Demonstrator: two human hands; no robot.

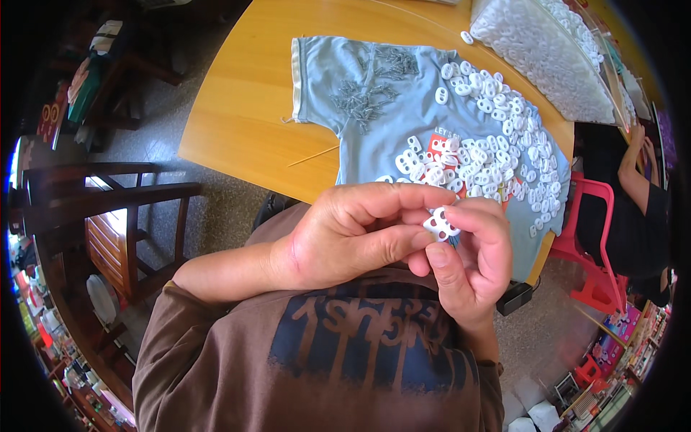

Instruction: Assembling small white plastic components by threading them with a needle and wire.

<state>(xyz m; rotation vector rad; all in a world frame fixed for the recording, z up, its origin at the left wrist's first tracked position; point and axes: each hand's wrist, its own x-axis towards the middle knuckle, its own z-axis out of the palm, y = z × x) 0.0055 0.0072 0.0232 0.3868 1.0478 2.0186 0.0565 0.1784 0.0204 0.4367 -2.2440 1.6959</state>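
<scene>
Held piece [440,225]: plain white. Loose pieces [475,162]: same white, each patterned with paired holes. Cloth garment [353,155] under them: pale grey-blue, sleeve edge [294,79] cream, small printed patch [438,147] orange-red with white lettering. Clustered bits [363,101] on garment: darker grey-green. Tabletop [245,101]: warm yellow-orange. Thin stick [314,156]: tan. Person's shirt [209,360]: brown, chest print [367,345] dark navy with brown letter shapes. Plastic chair [601,284]: pinkish red. Wooden chair [108,252]: reddish brown. Floor [223,230]: speckled grey. Other person's top [651,223]: black.
</scene>
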